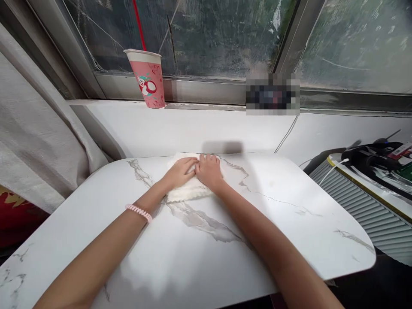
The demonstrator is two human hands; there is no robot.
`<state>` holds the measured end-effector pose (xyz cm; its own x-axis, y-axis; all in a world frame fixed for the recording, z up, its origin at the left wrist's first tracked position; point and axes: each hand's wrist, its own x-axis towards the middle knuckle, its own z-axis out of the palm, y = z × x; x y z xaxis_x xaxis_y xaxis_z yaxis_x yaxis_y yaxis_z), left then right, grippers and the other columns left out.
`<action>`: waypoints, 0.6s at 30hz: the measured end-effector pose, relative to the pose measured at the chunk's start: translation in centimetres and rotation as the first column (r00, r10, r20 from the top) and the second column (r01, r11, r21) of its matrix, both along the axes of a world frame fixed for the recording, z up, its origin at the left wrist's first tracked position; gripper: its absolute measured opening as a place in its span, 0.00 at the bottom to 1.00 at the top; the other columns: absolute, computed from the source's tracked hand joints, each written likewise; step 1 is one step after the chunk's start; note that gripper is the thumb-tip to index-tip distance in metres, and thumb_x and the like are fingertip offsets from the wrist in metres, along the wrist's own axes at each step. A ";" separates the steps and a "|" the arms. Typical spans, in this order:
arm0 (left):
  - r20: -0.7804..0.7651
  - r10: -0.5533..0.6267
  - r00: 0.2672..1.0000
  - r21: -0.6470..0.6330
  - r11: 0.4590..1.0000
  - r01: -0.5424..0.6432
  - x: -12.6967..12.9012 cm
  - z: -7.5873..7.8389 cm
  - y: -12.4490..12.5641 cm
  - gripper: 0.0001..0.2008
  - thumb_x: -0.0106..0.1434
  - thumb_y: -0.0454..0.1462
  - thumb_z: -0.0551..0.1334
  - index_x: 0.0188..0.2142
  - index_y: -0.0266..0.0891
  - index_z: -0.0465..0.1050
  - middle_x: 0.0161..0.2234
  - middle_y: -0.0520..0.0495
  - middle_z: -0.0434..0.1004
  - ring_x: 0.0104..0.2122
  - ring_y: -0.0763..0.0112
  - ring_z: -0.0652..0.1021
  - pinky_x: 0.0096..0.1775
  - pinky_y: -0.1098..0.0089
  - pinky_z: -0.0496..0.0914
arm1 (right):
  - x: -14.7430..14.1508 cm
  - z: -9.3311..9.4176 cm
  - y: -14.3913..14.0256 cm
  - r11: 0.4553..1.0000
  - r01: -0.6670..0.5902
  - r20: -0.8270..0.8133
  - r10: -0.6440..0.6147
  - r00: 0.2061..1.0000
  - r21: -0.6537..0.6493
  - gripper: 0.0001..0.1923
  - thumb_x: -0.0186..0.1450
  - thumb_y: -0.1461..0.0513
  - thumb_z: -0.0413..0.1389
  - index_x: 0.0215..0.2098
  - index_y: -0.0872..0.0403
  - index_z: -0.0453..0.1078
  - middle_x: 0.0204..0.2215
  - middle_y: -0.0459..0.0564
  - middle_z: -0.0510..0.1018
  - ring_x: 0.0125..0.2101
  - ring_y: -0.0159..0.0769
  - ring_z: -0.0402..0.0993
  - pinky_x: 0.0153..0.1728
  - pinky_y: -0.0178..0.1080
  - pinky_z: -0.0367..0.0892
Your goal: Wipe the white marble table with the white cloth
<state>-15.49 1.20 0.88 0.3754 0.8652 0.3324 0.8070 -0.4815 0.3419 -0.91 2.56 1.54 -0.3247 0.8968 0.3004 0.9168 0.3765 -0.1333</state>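
A cream-white cloth (189,191) with a scalloped near edge lies at the far side of the white marbled table (154,266), close to the wall. My left hand (180,172) rests flat on its left part, fingers stretched toward the right. Beside it, my right hand (209,171) presses down on the cloth, its fingers lying forward and slightly bent near the table's far edge. The two hands touch or nearly touch at the thumbs. A pink coiled band (139,213) circles my left wrist. Under both palms the cloth is hidden.
On the window ledge stands a pink paper cup (149,83) with a red straw. A blurred-out dark object (273,94) sits further right, cables hanging below it. Grey curtain (41,120) falls at the left. A ribbed radiator (367,197) with cables on top stands at the right.
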 end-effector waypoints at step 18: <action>-0.054 -0.042 0.998 -0.003 0.999 0.042 -2.1 0.3 -4.2 0.22 0.69 0.41 0.47 0.58 0.40 0.66 0.58 0.42 0.70 0.58 0.57 0.70 0.60 0.54 0.63 | -3.9 3.4 -4.6 0.962 0.074 0.403 0.040 0.914 -0.265 0.27 0.65 0.63 0.53 0.60 0.67 0.61 0.51 0.71 0.71 0.50 0.61 0.71 0.44 0.55 0.68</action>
